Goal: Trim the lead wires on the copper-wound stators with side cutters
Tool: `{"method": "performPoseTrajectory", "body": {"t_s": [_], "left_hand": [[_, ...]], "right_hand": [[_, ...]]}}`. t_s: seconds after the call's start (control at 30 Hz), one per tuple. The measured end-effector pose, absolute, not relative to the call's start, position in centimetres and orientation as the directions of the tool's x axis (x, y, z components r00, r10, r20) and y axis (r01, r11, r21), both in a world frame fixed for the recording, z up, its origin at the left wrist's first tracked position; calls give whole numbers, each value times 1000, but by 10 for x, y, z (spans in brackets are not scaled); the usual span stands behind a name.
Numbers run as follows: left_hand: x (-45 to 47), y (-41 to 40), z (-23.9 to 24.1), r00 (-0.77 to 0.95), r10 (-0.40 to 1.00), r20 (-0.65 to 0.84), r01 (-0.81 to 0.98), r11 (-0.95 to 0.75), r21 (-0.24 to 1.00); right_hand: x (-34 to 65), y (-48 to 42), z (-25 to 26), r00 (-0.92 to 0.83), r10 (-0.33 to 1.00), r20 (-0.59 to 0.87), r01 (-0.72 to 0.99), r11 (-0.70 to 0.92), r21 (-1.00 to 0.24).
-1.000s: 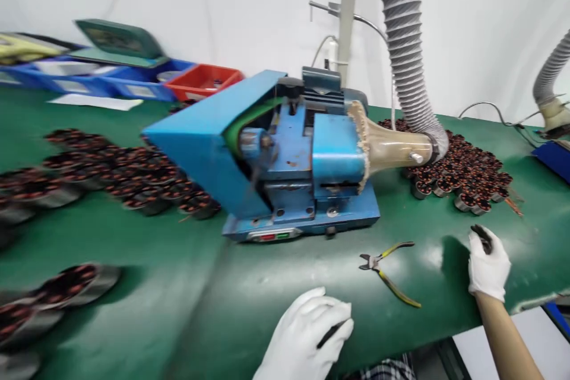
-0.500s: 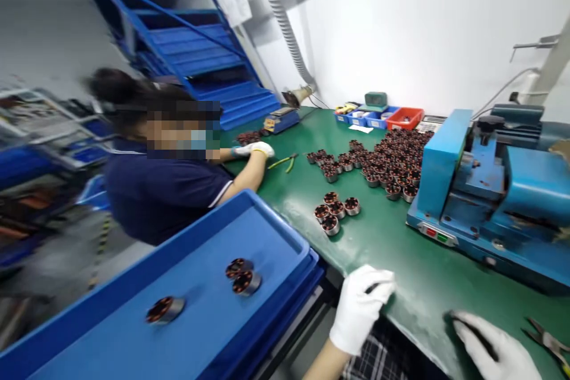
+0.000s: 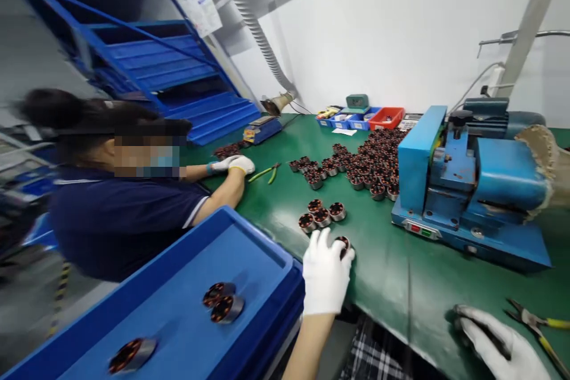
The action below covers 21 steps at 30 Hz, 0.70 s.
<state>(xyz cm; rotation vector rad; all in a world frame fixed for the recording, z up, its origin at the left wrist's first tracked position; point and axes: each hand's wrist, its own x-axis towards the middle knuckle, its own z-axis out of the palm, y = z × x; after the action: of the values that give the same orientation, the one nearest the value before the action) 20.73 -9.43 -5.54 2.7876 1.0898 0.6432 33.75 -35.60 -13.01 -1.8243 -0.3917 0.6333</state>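
My left hand, in a white glove, reaches over the bench's front edge. Its thumb and fingers are closed on a wound motor stator, a short silver ring with copper coils and a dark top. Just beyond the fingertips stands a small group of the same stators. At the lower right, my right hand, also gloved, rests low over the green bench with its fingers curled and dark at the tips. What it holds, if anything, is hidden. Beside it lie pliers with yellow handles.
A blue tray with several stators stands at the left. A blue motor-driven machine occupies the bench's right side, beside a large stator pile. A co-worker sits at the left, near green-handled pliers. Small bins line the wall.
My left hand has moved forward and left from the bench edge and closed on a stator from the small group. The view has swung right; my right hand stays by the pliers.
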Motion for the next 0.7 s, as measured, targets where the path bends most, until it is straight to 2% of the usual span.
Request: {"method": "performPoseTrajectory", "body": {"t_s": [0.07,0.13,0.2,0.27,0.33,0.4,0.5,0.57,0.7], "left_hand": [[219,-123,-66,779,562,278,498,-824,272],[229,-153,-73,890,400,219,312,-884,348],[237,-175,-79,950,233,206,128,-897,424],[242,-188,-85,958,141,251,9,-886,464],[247,-192,-90,948,145,285,-6,-882,471],[253,-192,-93,951,179,252,34,-870,491],[264,-192,-93,974,122,191,-13,-813,582],[270,-193,-93,973,89,212,-66,-777,626],[272,-197,-95,963,135,232,-45,-770,637]], "right_hand": [[339,-355,-121,772,569,-284,-177,-238,-955],[340,-352,-109,781,560,-277,-246,-131,-960],[341,-347,-97,807,543,-233,-221,-88,-971],[341,-344,-90,826,525,-204,-171,-111,-979],[340,-343,-87,849,490,-200,-144,-150,-978],[338,-341,-86,874,445,-196,-131,-172,-976],[338,-334,-84,905,392,-165,-96,-190,-977],[339,-326,-82,918,370,-140,-71,-192,-979],[339,-312,-81,936,336,-104,-55,-152,-987]]}}
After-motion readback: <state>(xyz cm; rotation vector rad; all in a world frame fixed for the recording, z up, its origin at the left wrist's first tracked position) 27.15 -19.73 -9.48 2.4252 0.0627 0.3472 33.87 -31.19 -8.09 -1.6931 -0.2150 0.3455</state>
